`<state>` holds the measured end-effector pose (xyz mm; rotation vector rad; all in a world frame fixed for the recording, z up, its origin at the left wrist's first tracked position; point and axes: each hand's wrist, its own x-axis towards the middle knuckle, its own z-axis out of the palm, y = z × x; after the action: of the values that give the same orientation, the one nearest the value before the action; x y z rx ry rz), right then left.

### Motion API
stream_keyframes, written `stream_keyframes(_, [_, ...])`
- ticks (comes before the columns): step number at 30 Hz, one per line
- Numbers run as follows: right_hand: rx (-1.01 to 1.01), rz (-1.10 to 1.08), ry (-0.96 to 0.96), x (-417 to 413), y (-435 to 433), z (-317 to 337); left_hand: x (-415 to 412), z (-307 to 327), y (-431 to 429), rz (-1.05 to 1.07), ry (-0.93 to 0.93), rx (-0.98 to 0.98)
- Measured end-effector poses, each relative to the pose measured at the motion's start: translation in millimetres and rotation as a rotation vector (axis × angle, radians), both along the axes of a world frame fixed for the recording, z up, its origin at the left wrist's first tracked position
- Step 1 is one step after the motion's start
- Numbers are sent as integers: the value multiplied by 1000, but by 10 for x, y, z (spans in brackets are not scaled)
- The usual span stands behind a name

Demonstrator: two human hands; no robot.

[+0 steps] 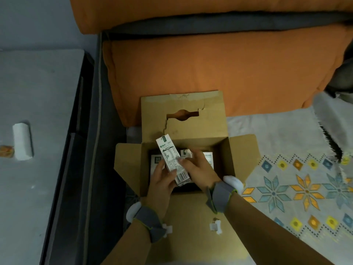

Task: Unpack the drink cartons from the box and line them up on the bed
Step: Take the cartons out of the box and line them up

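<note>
fingers: left hand (pixel 162 180) curled around the lower end of a white rectangular drink carton with green print and a barcode (pixel 172 162), thumb on its face; right hand (pixel 198 169) has its fingers bent over the carton's right edge, fingertips pressed on the printed panel
held carton: just below the frame's centre, tilted with its top toward the upper left, raised above the opening of the brown cardboard box (pixel 225 159)
box: open at centre frame, four flaps folded out; the far flap stands up with a torn handle cut-out, the near flap lies flat under both forearms
cartons still inside: more white cartons (pixel 208 158) stand in the box's right half, a dark-and-white pack (pixel 155 163) at the left wall; both hands and the held carton hide much of the interior
wrists: grey fabric bands with white plastic parts on each wrist
bed: pale coverlet with blue and yellow diamond and star embroidery (pixel 298 188) at right and lower right, touching the box's right flap
behind the box: large orange cushion (pixel 219 73) across the upper centre, a second orange one above it
left side: dark bed frame edge, then a grey surface (pixel 38 92) carrying a white paper roll (pixel 22 141) and a small orange item, too blurred to identify
</note>
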<state>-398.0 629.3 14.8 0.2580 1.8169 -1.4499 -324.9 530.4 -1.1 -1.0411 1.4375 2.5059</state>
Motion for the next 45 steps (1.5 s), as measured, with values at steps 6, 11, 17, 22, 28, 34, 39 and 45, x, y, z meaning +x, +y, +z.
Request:
stream_keyframes(6, [6,-28,112,-107,311,199,-72,168,282,-153,49,52])
stream_keyframes(11, [223,-58,482,-206,620,315,-308,267,656,-221,100,-19])
stream_keyframes(17, [304,-261,666,-318,1136,362,-537,399,1207,-174,29,-156])
stream_keyframes(22, [405,-330,650,-481,1681,276,-577,481,1706,-244,71,-230])
stream_keyframes(28, [402,-368,586,-603,2091,-15,-652,375,2220,-301,34,-270])
stream_keyframes(34, [524,-239,379,-601,2285,-498,-686,195,2322,-291,-44,-323])
stream_keyframes(39, [557,-193,326,-526,2256,-765,-707,44,2314,-329,-68,-318])
stream_keyframes(45, [574,-200,274,-560,2171,-984,-702,-104,2372,-374,-39,-342])
